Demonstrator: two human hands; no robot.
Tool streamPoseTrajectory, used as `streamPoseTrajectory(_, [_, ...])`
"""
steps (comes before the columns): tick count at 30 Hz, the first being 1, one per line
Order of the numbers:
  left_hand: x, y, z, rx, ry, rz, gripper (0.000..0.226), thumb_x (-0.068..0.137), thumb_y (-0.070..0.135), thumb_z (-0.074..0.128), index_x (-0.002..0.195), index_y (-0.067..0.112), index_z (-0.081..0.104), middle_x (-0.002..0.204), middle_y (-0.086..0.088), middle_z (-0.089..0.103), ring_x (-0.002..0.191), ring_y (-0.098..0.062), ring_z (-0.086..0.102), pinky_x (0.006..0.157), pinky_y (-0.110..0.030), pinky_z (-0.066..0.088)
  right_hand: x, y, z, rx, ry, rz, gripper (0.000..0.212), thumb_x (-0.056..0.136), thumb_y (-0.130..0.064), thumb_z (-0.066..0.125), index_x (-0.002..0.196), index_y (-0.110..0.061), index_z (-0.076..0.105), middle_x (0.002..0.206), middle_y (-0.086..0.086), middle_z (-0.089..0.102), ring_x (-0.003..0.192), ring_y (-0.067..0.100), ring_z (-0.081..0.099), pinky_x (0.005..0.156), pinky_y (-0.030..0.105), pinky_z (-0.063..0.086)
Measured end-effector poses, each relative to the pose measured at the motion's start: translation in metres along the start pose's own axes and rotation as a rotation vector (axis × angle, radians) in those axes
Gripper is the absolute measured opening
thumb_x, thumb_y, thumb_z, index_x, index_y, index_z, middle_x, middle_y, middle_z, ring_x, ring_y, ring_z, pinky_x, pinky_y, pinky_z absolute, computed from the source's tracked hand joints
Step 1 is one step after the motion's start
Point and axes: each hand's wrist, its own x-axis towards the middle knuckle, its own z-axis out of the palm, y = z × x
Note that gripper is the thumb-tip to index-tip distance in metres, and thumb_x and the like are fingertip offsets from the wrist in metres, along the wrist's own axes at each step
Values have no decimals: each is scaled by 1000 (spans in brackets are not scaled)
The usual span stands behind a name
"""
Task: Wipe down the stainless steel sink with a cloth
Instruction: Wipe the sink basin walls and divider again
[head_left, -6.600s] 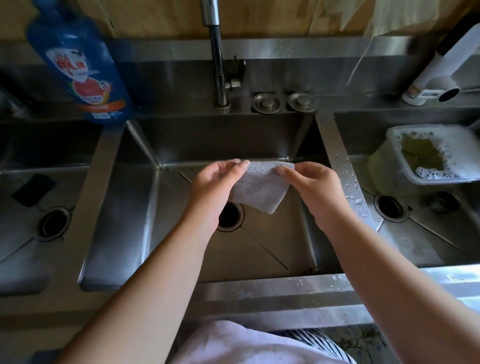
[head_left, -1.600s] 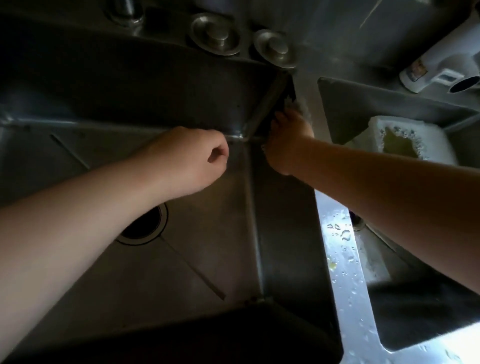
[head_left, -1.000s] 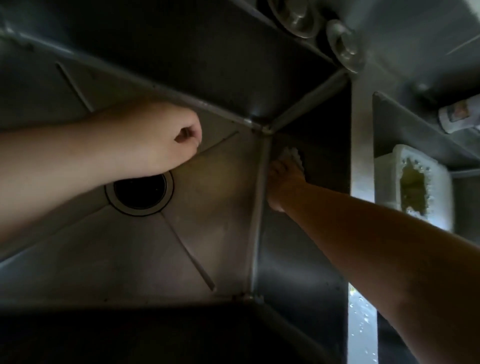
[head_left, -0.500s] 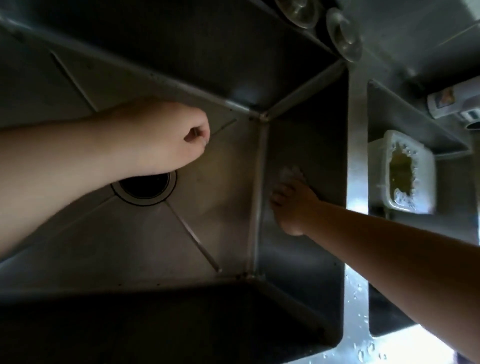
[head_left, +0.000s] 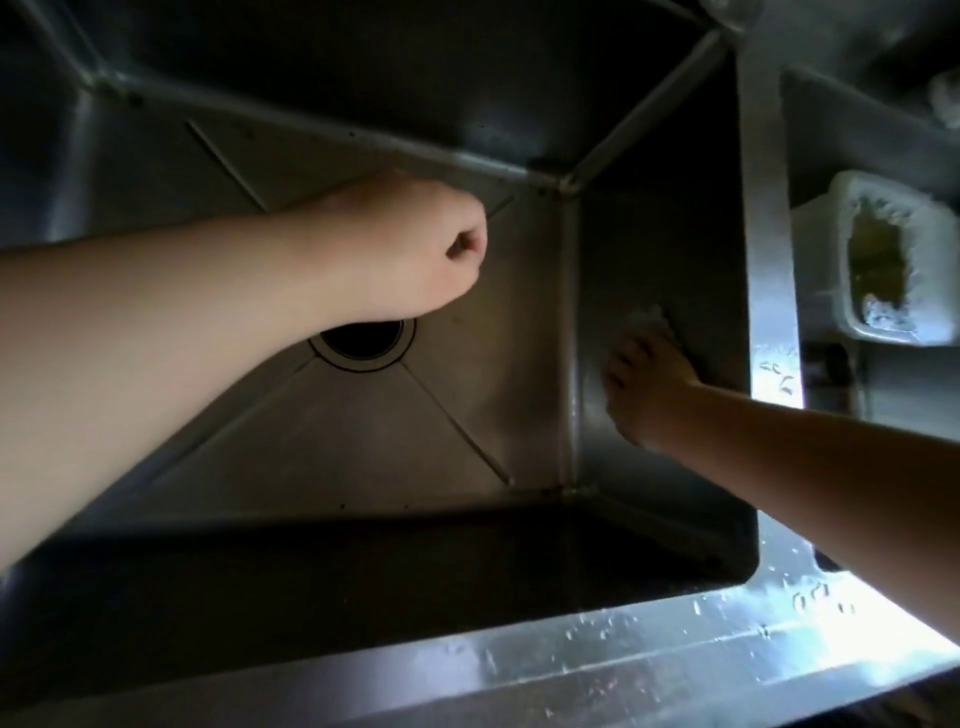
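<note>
Head view: the right hand (head_left: 647, 392) presses the cloth (head_left: 649, 325) flat against the sink's (head_left: 670, 218) right wall, cloth showing just beyond its fingertips. The left hand (head_left: 415, 252) is an empty closed fist above the drain (head_left: 363, 343).

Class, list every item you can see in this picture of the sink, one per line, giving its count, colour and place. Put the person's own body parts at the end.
sink basin: one, grey stainless steel, fills the middle of the view.
drain: one, dark hole with a metal ring, in the basin floor, partly behind the left forearm.
cloth: one, pale, pressed against the basin's right inner wall, mostly hidden by the right hand.
divider rim: one, shiny steel with water drops, between this basin and the one to its right.
front rim: one, shiny steel, wet, along the bottom.
tub: one, white, holding yellowish suds, in the right-hand basin.
left hand: one, closed in a fist, above the drain.
right hand: one, flat on the cloth against the right wall.
</note>
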Motion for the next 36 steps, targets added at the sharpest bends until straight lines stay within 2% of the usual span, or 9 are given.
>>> streamPoseTrajectory(6, [-19,5,-5,21,-1,30,15,89,25,47,95,23,60,86,6,57,80,-17,52,68,-27,36,-30,-2,18,3,23,-37,52,99,-34,24,147,-17,24,156,3,18,145,27,6,113,49,-10])
streamPoseTrajectory(11, [-27,-4,3,5,37,-36,12,87,25,47,89,27,59,83,7,55,80,-18,51,69,-27,35,2,-3,0,93,13,129,58,99,-35,19,149,-9,8,158,10,2,145,31,-6,112,51,-12])
streamPoseTrajectory(15, [-30,-18,21,13,4,-90,10,88,25,46,84,28,55,71,13,48,77,-17,49,66,-27,34,25,-25,13,90,95,-101,53,99,-36,21,147,-13,23,155,7,21,144,29,10,115,55,-6])
streamPoseTrajectory(19, [-37,-27,32,138,-93,-83,12,90,26,41,85,25,52,82,2,52,79,-22,49,66,-29,34,10,-35,25,-20,29,-287,49,99,-36,26,140,-13,36,148,11,34,139,31,24,115,52,15])
streamPoseTrajectory(23, [-43,-32,39,319,-216,7,13,91,25,38,87,24,50,86,4,47,80,-17,41,69,-28,34,-9,-12,15,-57,-51,-250,42,94,-24,40,135,-17,46,145,12,39,135,35,32,108,52,31])
streamPoseTrajectory(27, [-45,-30,42,433,-250,58,11,91,27,35,82,27,41,89,2,53,81,-22,47,72,-29,39,-10,19,4,-44,27,-50,50,95,-27,37,145,-21,31,156,10,19,144,35,6,114,55,-2])
streamPoseTrajectory(29, [-46,-27,48,510,-279,94,14,92,27,34,89,24,47,94,0,57,88,-25,54,71,-29,39,-8,18,3,-48,46,-54,49,96,-28,33,145,-20,30,155,11,20,144,35,6,112,56,-6])
streamPoseTrajectory(33, [-54,-23,57,533,-414,105,13,92,26,33,84,24,44,89,3,54,90,-21,54,78,-31,44,-19,-20,11,-84,-48,-262,42,94,-26,38,134,-15,48,142,15,42,134,39,31,109,54,27])
streamPoseTrajectory(36, [-59,-25,55,508,-440,97,13,92,27,32,86,25,44,89,5,53,90,-19,53,82,-33,45,-39,-21,22,-81,-38,-315,39,94,-25,35,122,-11,57,129,15,53,124,37,44,103,48,37])
